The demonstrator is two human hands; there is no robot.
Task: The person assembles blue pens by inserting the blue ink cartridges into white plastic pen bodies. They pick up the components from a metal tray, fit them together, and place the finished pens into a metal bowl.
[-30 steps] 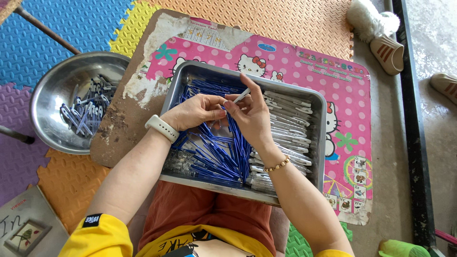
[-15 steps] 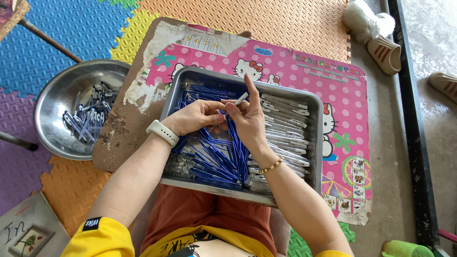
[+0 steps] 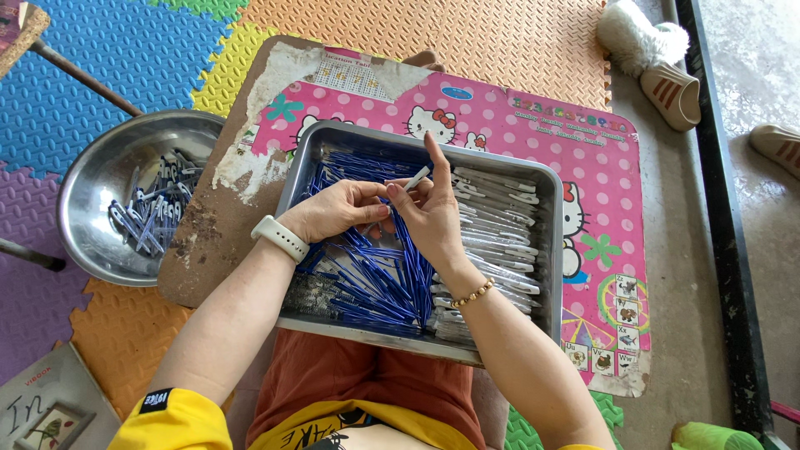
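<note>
Both hands meet over the tray (image 3: 546, 250). Left hand (image 3: 337, 212) and right hand (image 3: 433, 221) pinch 1 white pen part (image 3: 417, 177), fingers closed on it, long axis tilted up-right. Blue tubes (image 3: 375, 283) lie directly beneath; steel bowl (image 3: 92, 217) well left.

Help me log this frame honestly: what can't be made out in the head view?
- Where the left hand and right hand meet on the small white piece: fingers cover most of it.
- Part of the blue pieces in the metal tray: under both hands.
- Contents of the steel bowl: too small to identify.
- Book, green object: cut off by the bottom edge.
</note>
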